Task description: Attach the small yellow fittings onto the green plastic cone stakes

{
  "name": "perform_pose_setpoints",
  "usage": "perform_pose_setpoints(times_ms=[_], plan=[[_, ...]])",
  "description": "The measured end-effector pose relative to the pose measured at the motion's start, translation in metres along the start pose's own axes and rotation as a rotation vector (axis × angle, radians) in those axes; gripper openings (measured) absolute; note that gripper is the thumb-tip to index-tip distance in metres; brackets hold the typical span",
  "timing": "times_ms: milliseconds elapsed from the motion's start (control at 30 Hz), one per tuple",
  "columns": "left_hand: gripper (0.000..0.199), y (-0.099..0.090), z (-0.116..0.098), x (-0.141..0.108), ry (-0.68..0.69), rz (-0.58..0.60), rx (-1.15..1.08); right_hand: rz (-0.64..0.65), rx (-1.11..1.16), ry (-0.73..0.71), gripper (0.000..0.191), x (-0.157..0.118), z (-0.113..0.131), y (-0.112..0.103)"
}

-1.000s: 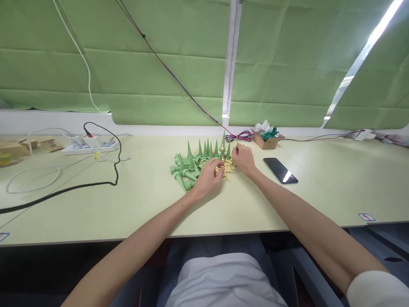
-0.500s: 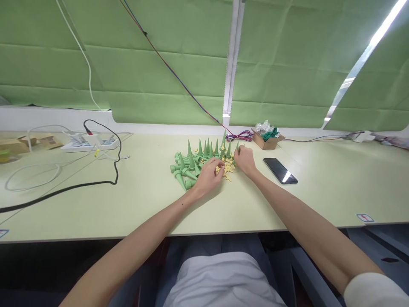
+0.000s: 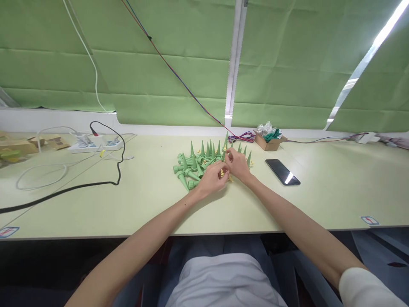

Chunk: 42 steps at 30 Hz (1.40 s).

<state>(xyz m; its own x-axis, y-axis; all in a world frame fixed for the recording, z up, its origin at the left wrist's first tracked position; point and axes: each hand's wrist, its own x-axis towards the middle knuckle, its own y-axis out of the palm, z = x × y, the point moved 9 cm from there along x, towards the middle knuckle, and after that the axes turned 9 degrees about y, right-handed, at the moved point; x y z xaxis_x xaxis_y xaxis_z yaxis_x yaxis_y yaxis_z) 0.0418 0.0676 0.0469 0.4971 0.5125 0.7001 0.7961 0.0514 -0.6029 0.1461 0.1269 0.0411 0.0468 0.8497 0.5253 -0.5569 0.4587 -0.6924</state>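
Several green cone-shaped spikes (image 3: 194, 162) stand and lie in a cluster on the pale table (image 3: 147, 209). Small yellow parts (image 3: 230, 179) lie among them, partly covered by my hands. My left hand (image 3: 214, 177) is at the cluster's front right, its fingers pinched together; what they hold is too small to make out. Just above and to its right, my right hand (image 3: 238, 164) nearly touches it, also with thumb and fingers together on something hidden. More green cones (image 3: 249, 158) stand upright behind and to the right of my right hand.
A black phone (image 3: 283, 172) lies to the right. Behind it are a small cardboard box (image 3: 270, 144) with green and clear material and a coil of red-blue wire (image 3: 245, 137). On the left are a power strip (image 3: 96, 146), a black cable (image 3: 119, 170) and cardboard pieces (image 3: 22, 147).
My right hand has moved left, away from the upright cones on the right, and is now beside my left hand. The view has shifted slightly.
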Motion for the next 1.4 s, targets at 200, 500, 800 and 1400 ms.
perform_pose_setpoints(times_ms=[200, 500, 800, 1400], plan=[[0.011, 0.016, -0.022, -0.007, 0.111, 0.192, -0.065, 0.193, -0.032, -0.118, 0.027, 0.009, 0.014, 0.034], [0.016, 0.022, -0.027, -0.009, 0.146, 0.28, -0.045, 0.368, -0.246, -0.206, 0.04, 0.008, 0.016, 0.055], [0.013, 0.023, -0.024, -0.009, 0.167, 0.275, -0.025, 0.465, -0.457, -0.322, 0.029, -0.003, 0.039, 0.057], [0.01, 0.024, -0.019, -0.011, 0.143, 0.276, -0.05, 0.503, -0.685, -0.415, 0.026, -0.009, 0.053, 0.062]])
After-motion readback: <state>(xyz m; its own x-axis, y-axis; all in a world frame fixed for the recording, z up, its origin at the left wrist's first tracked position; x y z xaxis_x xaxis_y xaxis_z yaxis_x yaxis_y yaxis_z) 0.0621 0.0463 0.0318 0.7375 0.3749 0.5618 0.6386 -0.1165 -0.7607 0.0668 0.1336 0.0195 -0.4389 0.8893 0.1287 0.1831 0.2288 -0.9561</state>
